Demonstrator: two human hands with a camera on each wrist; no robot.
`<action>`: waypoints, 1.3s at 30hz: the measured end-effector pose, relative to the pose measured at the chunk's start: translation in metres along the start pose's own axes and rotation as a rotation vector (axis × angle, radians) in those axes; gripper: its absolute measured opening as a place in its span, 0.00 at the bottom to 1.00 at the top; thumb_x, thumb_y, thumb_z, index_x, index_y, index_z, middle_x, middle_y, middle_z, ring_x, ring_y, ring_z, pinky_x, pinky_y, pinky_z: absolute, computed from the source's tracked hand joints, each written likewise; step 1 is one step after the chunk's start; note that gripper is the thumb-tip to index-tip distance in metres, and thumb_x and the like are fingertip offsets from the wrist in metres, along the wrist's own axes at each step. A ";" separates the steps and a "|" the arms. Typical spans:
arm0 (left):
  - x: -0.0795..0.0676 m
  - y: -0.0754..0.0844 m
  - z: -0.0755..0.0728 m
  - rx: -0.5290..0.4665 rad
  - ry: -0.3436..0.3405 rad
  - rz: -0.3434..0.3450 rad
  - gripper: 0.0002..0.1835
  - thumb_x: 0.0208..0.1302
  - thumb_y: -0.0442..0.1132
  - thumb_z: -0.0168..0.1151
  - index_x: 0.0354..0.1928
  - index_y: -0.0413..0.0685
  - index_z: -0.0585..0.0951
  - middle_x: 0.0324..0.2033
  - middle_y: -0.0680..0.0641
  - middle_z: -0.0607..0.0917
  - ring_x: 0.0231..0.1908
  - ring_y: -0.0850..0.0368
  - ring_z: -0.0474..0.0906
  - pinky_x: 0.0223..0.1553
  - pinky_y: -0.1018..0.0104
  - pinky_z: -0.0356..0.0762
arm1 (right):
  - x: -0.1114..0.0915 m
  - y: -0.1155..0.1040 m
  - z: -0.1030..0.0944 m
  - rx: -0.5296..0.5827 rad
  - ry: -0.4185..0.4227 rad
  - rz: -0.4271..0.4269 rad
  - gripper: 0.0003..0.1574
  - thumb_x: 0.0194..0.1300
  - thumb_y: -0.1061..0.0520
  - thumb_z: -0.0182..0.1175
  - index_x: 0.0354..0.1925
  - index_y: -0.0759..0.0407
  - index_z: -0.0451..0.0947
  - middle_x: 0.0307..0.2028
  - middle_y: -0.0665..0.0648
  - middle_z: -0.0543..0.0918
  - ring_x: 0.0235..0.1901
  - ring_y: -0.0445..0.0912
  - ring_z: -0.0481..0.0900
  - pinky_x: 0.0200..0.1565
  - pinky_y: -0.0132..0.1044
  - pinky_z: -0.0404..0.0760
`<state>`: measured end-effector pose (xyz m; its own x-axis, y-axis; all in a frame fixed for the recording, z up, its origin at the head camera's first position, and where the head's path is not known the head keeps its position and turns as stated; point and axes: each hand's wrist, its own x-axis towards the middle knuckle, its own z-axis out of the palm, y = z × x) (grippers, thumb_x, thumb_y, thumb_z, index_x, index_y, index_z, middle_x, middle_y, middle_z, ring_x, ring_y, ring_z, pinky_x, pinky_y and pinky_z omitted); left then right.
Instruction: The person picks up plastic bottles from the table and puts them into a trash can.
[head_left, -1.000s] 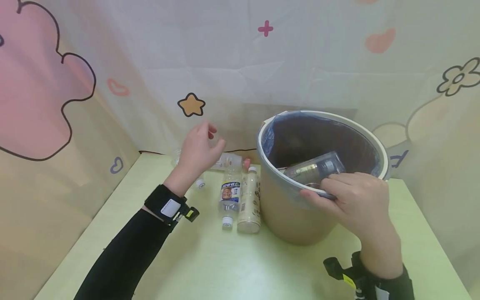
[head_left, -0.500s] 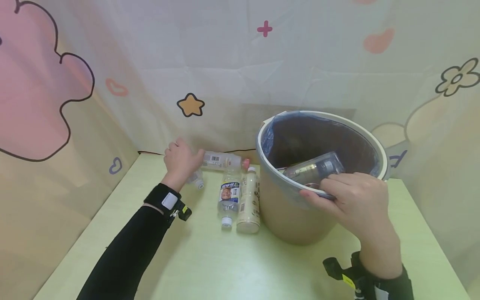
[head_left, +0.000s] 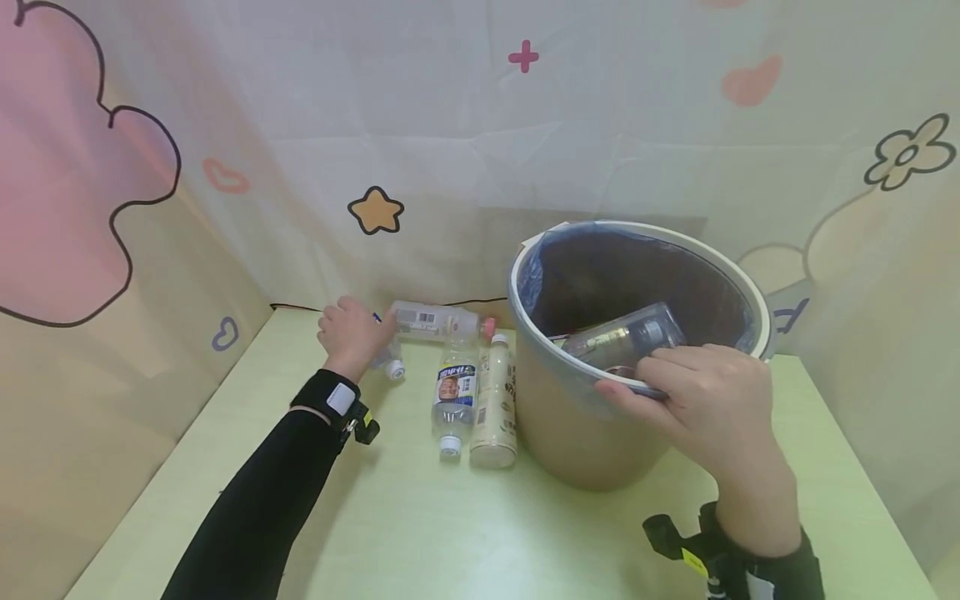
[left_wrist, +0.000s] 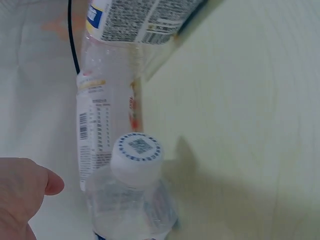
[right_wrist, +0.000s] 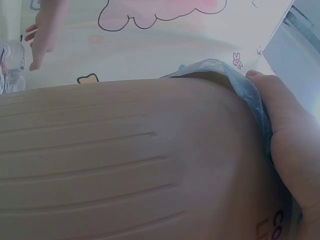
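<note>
My left hand (head_left: 355, 336) is over a small clear bottle (left_wrist: 127, 205) with a white cap, lying at the back left of the table. In the left wrist view the thumb (left_wrist: 47, 182) is apart from this bottle; the other fingers are hidden. My right hand (head_left: 705, 408) grips the near rim of a beige bin (head_left: 592, 433), its thumb outside over the blue liner (right_wrist: 252, 100). Inside the bin lies a clear plastic bottle (head_left: 626, 337), partly hidden by the rim.
A pink-capped bottle (head_left: 427, 321) lies along the back of the table (head_left: 465, 533). In front of it lie a clear bottle with a blue label (head_left: 454, 400) and a cream bottle (head_left: 493, 417), next to the bin. A printed curtain (head_left: 420, 108) hangs behind.
My left hand has moved down and left from above the table to the small white-capped bottle. The right hand has kept its hold on the bin rim.
</note>
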<state>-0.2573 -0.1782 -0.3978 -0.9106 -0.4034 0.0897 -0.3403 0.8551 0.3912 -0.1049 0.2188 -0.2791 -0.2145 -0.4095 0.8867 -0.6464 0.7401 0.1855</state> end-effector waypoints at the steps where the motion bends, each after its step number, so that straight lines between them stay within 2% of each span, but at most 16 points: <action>1: 0.001 0.000 0.001 0.001 -0.005 -0.008 0.41 0.56 0.67 0.50 0.48 0.31 0.63 0.42 0.31 0.68 0.44 0.36 0.66 0.42 0.46 0.67 | 0.000 0.000 0.000 0.001 0.002 0.000 0.35 0.56 0.31 0.54 0.08 0.46 0.54 0.10 0.39 0.52 0.11 0.35 0.46 0.17 0.30 0.40; 7: 0.004 -0.003 0.010 0.019 -0.005 -0.041 0.39 0.58 0.63 0.49 0.51 0.29 0.62 0.44 0.30 0.68 0.46 0.35 0.66 0.43 0.45 0.67 | 0.000 -0.001 -0.001 0.010 0.001 0.001 0.35 0.56 0.31 0.54 0.08 0.46 0.53 0.10 0.39 0.52 0.12 0.34 0.46 0.17 0.29 0.40; 16: 0.007 -0.003 0.018 0.025 -0.019 -0.057 0.41 0.60 0.63 0.46 0.54 0.29 0.59 0.47 0.28 0.66 0.48 0.34 0.64 0.45 0.44 0.66 | 0.000 0.001 -0.002 0.010 -0.020 0.004 0.34 0.55 0.31 0.55 0.08 0.46 0.54 0.10 0.39 0.53 0.11 0.35 0.47 0.17 0.29 0.41; 25: 0.008 -0.006 0.022 0.006 -0.022 -0.077 0.42 0.57 0.62 0.52 0.56 0.30 0.58 0.48 0.29 0.65 0.48 0.34 0.64 0.46 0.43 0.66 | 0.003 -0.001 -0.003 0.002 -0.009 -0.004 0.35 0.57 0.31 0.53 0.08 0.46 0.53 0.10 0.39 0.53 0.12 0.34 0.46 0.17 0.29 0.40; 31: 0.004 -0.007 0.020 -0.035 -0.037 -0.101 0.44 0.56 0.63 0.54 0.57 0.30 0.56 0.49 0.29 0.61 0.47 0.34 0.62 0.39 0.42 0.69 | 0.001 0.000 -0.002 0.012 -0.012 0.002 0.35 0.56 0.31 0.55 0.08 0.46 0.53 0.10 0.39 0.52 0.12 0.34 0.47 0.17 0.29 0.40; 34: 0.002 -0.009 0.019 -0.028 -0.051 -0.099 0.45 0.57 0.63 0.53 0.57 0.29 0.55 0.49 0.28 0.60 0.46 0.34 0.61 0.37 0.43 0.70 | 0.000 0.000 -0.002 0.011 -0.018 0.004 0.35 0.55 0.31 0.55 0.08 0.46 0.53 0.10 0.39 0.52 0.11 0.35 0.47 0.17 0.29 0.41; 39: 0.002 -0.014 0.021 0.014 -0.063 -0.095 0.43 0.58 0.60 0.51 0.59 0.29 0.52 0.48 0.28 0.60 0.46 0.33 0.61 0.39 0.43 0.68 | -0.001 0.001 -0.001 0.010 -0.025 0.007 0.35 0.55 0.31 0.55 0.08 0.46 0.54 0.11 0.39 0.52 0.11 0.35 0.48 0.17 0.30 0.41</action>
<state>-0.2594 -0.1842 -0.4224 -0.8868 -0.4622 -0.0056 -0.4289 0.8184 0.3825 -0.1043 0.2206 -0.2792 -0.2370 -0.4176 0.8772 -0.6524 0.7374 0.1748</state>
